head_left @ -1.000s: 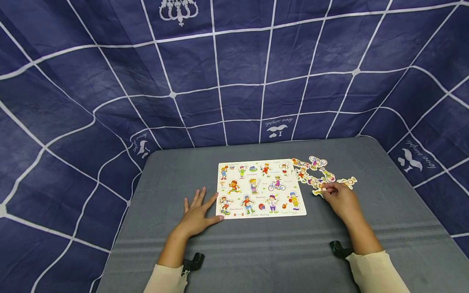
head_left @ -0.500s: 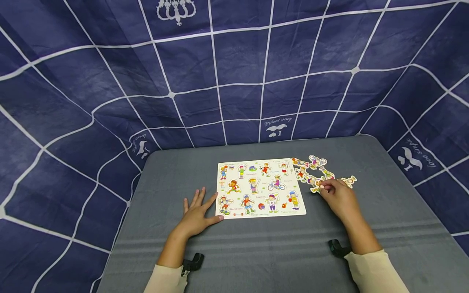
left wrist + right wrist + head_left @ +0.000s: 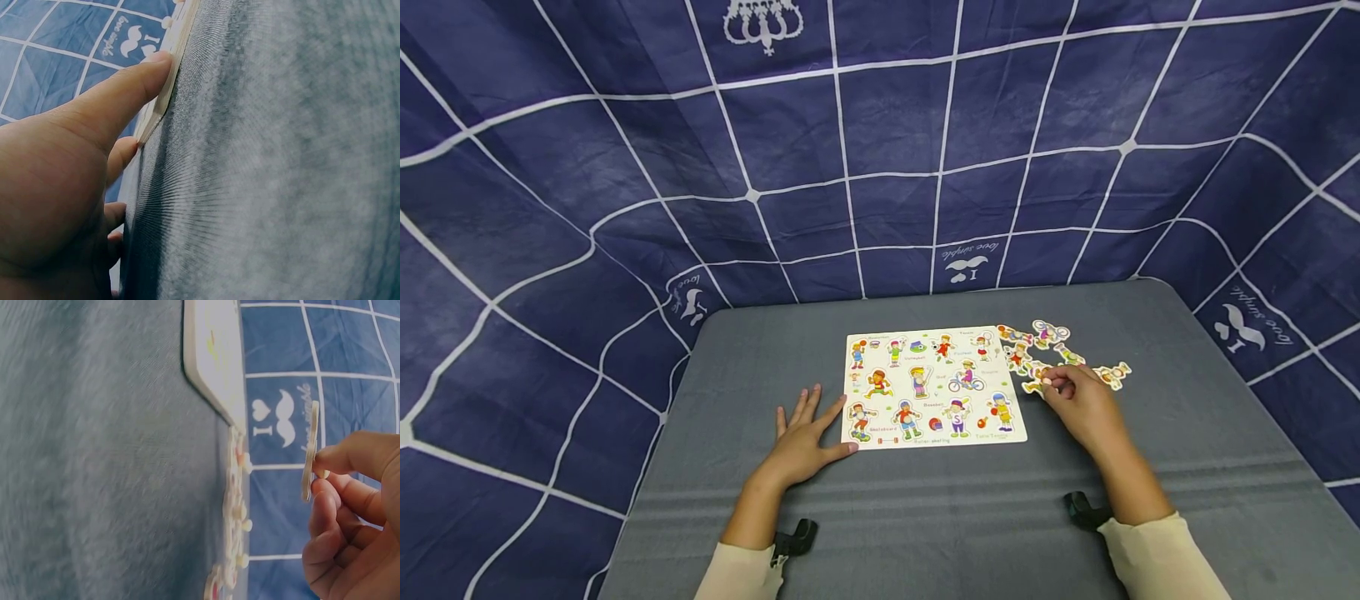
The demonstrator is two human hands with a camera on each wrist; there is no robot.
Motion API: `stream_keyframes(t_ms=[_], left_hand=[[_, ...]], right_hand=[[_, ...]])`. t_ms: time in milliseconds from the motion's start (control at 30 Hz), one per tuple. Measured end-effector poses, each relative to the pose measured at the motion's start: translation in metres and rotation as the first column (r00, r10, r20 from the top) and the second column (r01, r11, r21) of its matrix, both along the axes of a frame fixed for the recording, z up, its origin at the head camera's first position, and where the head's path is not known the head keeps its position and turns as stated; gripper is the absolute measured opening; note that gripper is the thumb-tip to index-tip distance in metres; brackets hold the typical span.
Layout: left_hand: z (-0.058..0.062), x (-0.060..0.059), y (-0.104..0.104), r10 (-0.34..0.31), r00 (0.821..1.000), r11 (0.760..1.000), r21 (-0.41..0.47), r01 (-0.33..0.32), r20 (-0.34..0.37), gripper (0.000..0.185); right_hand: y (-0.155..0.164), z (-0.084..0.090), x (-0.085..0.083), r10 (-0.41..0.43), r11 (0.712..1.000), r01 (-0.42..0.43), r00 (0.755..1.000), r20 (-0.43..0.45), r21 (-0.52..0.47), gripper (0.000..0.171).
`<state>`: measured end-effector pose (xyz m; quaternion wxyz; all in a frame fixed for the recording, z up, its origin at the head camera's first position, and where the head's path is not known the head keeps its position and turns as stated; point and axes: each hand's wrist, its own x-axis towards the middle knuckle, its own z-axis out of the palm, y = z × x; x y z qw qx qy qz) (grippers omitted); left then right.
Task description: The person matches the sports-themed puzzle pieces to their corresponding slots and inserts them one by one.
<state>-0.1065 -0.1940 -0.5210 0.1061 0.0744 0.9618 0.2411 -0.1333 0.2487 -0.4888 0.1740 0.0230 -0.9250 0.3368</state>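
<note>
A pale puzzle board, printed with children at sports, lies on the grey table. My left hand rests at its left side with fingers spread; in the left wrist view the thumb lies against the board's edge. Off the board's right side, my right hand pinches a thin puzzle piece by its small knob. In the right wrist view this puzzle piece is seen edge-on, raised above the table; its picture is mostly hidden. Several loose pieces surround that hand, including a bicycle piece.
Another loose piece lies right of the right hand. Some loose pieces touch or nearly touch the board's right edge, their knobs standing up. A blue curtain with white lines rises behind the table and at both sides.
My right hand has moved a little left toward the board, carrying the pinched puzzle piece up off the group. My left hand and the board have stayed put.
</note>
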Motion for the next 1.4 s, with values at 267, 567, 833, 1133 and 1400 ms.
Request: stream_keyframes(t_ms=[267, 567, 833, 1133, 1400], left_hand=[[-0.001, 0.0, 0.0, 0.0, 1.0, 1.0, -0.006, 0.0, -0.002, 0.088], [0.0, 0.0, 0.0, 0.0, 1.0, 1.0, 0.004, 0.0, -0.001, 0.087], [0.0, 0.0, 0.0, 0.005, 1.0, 1.0, 0.006, -0.005, 0.001, 0.087], [0.0, 0.001, 0.001, 0.004, 1.0, 1.0, 0.01, -0.004, 0.005, 0.087], [-0.003, 0.0, 0.0, 0.002, 1.0, 1.0, 0.007, -0.002, 0.008, 0.088]], right_hand=[[-0.012, 0.005, -0.002, 0.038, 0.999, -0.038, 0.999, -0.009, -0.032, 0.013], [-0.025, 0.008, -0.002, 0.081, 0.994, -0.082, 0.996, -0.025, -0.072, 0.015], [-0.037, 0.009, -0.005, 0.093, 0.994, -0.092, 0.996, 0.015, -0.059, 0.016], [-0.05, 0.011, -0.008, 0.137, 0.989, -0.134, 0.99, 0.044, -0.07, 0.016], [-0.062, 0.013, -0.012, 0.18, 0.982, -0.177, 0.983, 0.044, -0.06, 0.013]])
